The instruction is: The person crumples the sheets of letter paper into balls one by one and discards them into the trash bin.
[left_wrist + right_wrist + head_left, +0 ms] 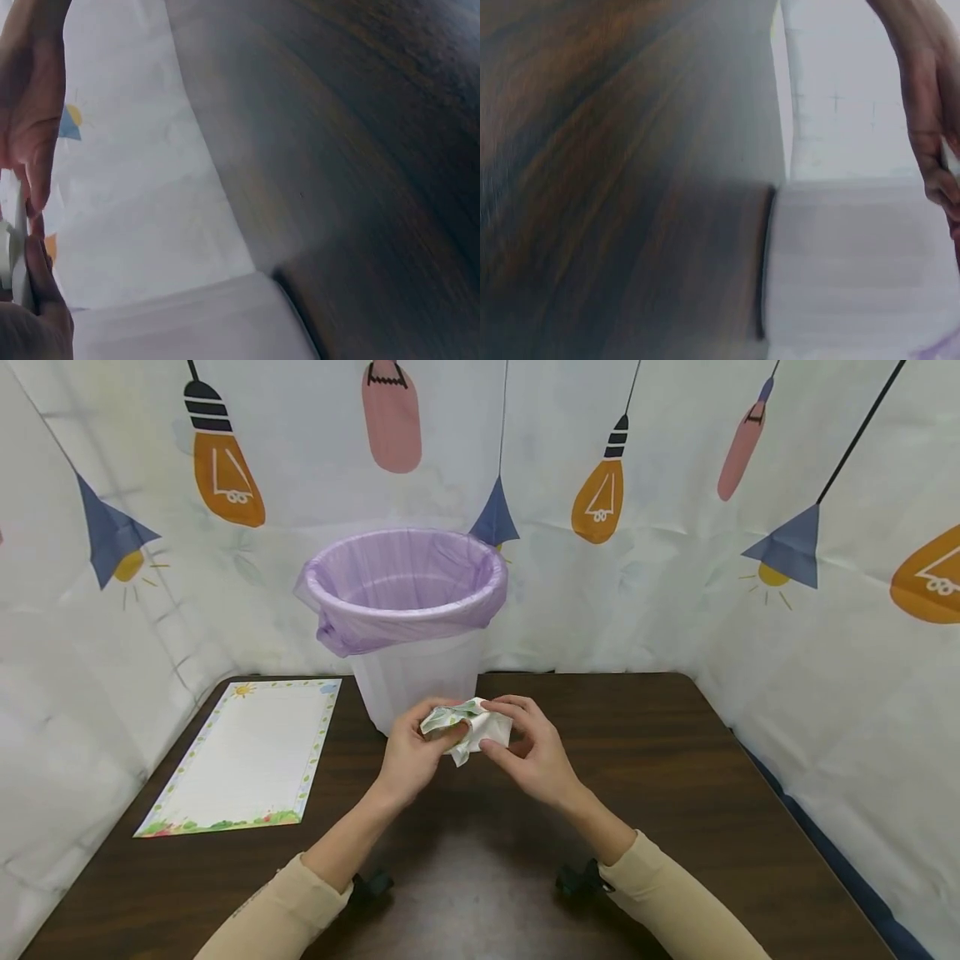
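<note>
Two hands, the left hand [420,743] and the right hand [540,752], pinch a crumpled paper [489,731] from opposite sides, fingers curled, presumably so that its folds hold together; it sits above the table [645,760], before the white bin [412,677]. The purple liner [360,631] turns down outside the bin, probably against slipping; a bordered sheet [243,760] lies flat, leftward.

the place looks like a small curtained-off booth; whether it stands in a home, an office or a lab cannot be told. white cloth [600,610], printed with orange bulbs [597,497] and blue lamps [795,543], closes in a dark wood-grain tabletop [675,793] at the back and on both sides, its creases and ripples showing that it hangs loose.
</note>
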### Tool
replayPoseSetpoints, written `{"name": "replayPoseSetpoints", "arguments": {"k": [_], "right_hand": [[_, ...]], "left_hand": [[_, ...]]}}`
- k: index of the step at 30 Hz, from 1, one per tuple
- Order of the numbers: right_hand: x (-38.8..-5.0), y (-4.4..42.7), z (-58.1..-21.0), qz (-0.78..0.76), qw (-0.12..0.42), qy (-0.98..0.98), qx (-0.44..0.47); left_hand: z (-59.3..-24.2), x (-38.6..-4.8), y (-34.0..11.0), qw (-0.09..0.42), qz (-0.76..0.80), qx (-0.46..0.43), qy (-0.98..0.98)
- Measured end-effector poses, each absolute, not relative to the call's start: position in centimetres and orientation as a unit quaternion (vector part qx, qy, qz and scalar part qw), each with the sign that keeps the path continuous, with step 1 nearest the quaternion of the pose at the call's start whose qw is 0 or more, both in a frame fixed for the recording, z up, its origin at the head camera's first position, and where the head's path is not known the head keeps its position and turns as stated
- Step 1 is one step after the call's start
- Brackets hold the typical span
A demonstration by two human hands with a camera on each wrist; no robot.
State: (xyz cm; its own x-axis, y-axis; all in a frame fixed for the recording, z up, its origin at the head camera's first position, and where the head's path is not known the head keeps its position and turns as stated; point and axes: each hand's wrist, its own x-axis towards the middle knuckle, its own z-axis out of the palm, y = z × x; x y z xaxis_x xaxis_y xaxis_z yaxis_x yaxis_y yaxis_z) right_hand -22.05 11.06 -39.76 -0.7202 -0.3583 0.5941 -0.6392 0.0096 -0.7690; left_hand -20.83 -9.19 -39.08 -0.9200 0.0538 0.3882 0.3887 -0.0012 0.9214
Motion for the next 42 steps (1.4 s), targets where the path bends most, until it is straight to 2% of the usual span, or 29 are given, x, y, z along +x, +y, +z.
{"name": "replayPoseSetpoints", "arguments": {"k": [8, 11, 14, 19, 22, 28, 38, 42], "right_hand": [[-22.3, 10.5, -39.9, 0.631, 0.079, -0.688, 0.350], [-22.3, 10.6, -39.8, 0.627, 0.087, -0.689, 0.353], [-22.2, 10.9, -39.7, 0.619, 0.119, -0.697, 0.343], [-21.6, 11.2, -38.5, 0.615, 0.141, -0.696, 0.343], [-21.4, 11.1, -38.1, 0.617, 0.144, -0.690, 0.350], [-22.4, 10.9, -39.9, 0.623, 0.140, -0.690, 0.342], [-22.9, 11.4, -40.3, 0.628, 0.082, -0.663, 0.400], [-23.0, 11.5, -40.9, 0.659, 0.048, -0.648, 0.379]], "left_hand": [[-39.5, -20.7, -8.6, 0.160, -0.699, -0.176, -0.674], [-39.8, -20.6, -8.8, 0.144, -0.692, -0.188, -0.682], [-39.8, -20.7, -9.6, 0.073, -0.684, -0.238, -0.686], [-39.3, -21.3, -11.8, -0.112, -0.691, -0.328, -0.634], [-39.2, -21.5, -12.5, -0.158, -0.698, -0.316, -0.623], [-39.5, -21.3, -11.7, -0.119, -0.705, -0.243, -0.656], [-39.3, -20.5, -10.5, -0.095, -0.686, -0.243, -0.679], [-39.5, -20.5, -10.3, -0.073, -0.680, -0.226, -0.693]]}}
